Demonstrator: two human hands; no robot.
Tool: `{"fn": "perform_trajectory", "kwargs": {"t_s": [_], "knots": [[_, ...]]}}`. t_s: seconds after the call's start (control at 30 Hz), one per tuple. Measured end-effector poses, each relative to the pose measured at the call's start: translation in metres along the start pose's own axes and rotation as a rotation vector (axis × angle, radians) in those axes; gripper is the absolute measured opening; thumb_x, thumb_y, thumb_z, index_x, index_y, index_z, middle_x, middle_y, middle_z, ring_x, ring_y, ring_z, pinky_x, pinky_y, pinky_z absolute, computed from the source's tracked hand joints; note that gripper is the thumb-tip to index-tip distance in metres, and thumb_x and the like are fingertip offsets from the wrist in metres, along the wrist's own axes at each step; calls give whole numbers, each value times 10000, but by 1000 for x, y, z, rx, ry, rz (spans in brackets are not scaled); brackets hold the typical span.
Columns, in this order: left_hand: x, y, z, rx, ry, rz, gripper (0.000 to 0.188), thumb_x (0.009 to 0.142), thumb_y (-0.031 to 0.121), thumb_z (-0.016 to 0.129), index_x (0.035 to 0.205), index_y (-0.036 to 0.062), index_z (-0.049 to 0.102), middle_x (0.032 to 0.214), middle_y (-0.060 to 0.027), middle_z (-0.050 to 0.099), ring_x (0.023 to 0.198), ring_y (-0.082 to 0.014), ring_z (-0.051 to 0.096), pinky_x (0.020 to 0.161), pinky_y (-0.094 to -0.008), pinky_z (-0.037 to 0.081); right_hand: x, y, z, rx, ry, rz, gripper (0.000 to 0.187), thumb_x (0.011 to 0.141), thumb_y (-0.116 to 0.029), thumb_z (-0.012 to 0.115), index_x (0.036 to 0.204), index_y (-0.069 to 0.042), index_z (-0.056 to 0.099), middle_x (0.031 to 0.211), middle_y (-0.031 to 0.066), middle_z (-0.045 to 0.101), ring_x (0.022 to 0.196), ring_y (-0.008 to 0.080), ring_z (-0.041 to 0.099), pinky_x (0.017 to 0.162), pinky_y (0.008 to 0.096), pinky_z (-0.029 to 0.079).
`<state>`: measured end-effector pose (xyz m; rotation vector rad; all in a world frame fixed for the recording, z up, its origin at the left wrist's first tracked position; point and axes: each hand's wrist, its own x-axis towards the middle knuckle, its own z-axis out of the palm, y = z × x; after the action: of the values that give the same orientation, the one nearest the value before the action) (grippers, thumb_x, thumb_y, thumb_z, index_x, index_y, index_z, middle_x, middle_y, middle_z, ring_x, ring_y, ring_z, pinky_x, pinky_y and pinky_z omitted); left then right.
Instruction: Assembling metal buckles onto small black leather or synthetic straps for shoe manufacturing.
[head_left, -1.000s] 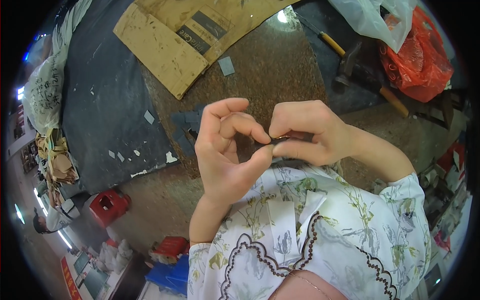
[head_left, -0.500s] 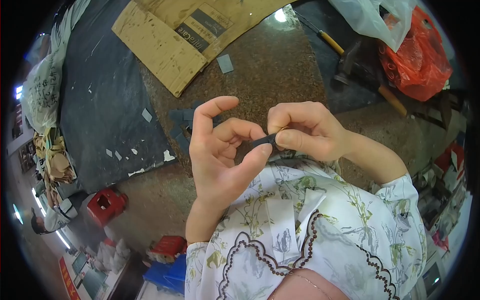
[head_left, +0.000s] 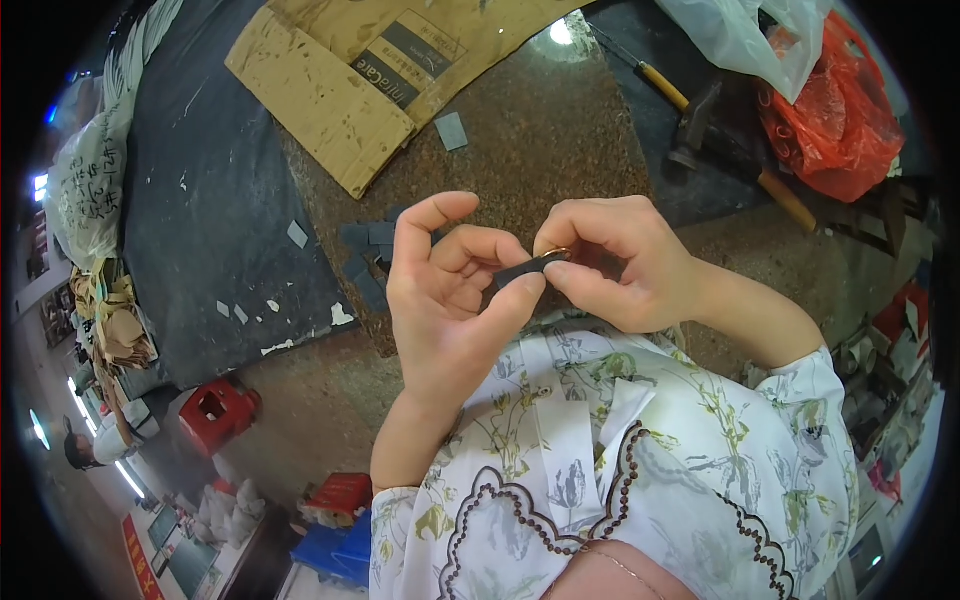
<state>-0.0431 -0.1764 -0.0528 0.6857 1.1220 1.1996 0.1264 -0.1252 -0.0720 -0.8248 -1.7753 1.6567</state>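
Observation:
Between my hands is a short dark strip [head_left: 522,269], slightly tilted, with a small gold-coloured ring [head_left: 556,253] at its right end. My left hand [head_left: 445,300] pinches the strip's left part between thumb and index finger; one of its other fingers is raised and curved. The fingertips and thumb of my right hand [head_left: 625,265] close on the strip's right end by the ring. How the ring joins the strip is partly hidden by those fingertips. Beyond my left hand, a loose pile of dark flat pieces [head_left: 368,238] lies on the brown stone slab [head_left: 540,130].
A grey rectangular piece [head_left: 451,131] lies near a flattened cardboard sheet [head_left: 330,110]. At the right are a hammer [head_left: 700,125], a yellow-handled tool [head_left: 663,86] and a red plastic bag [head_left: 835,120]. A red stool [head_left: 218,412] stands at lower left; a person [head_left: 95,440] is farther off.
My right thumb and fingertips have shifted on the strip's end, so more of the strip and the gold ring shows. My left hand keeps its pinch, nearly in place.

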Motion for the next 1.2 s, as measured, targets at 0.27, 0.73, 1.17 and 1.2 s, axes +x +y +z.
{"fn": "perform_trajectory", "kwargs": {"t_s": [0.27,0.73,1.17,1.2], "knots": [[3,5,-6,125,-81,36,617,678,-128,640,1187,-32,304,875,-116,596,844,-137,579,787,-251,475,4,-10,-6,-199,-31,-164,70,720,-31,566,774,8,544,619,90,510,491,191,512,454,296,400],[-1,-5,-6,308,-254,529,511,660,-165,588,1106,-60,362,816,-86,588,752,-146,571,695,-261,451,-3,-8,-3,535,-197,305,42,770,-29,555,782,10,563,660,-22,530,539,19,446,462,193,336],[19,24,-20,995,-689,1499,281,678,0,572,939,0,469,744,-107,617,734,-224,578,677,-300,518,-2,-11,-4,834,-334,440,66,816,-52,563,805,14,566,645,15,548,537,39,482,440,175,344],[20,25,-20,1003,-703,1516,281,672,-6,576,931,2,468,746,-104,618,730,-223,576,686,-299,518,-1,-13,-4,846,-329,449,82,826,-68,562,815,13,563,644,17,548,531,37,475,434,172,336]]}}
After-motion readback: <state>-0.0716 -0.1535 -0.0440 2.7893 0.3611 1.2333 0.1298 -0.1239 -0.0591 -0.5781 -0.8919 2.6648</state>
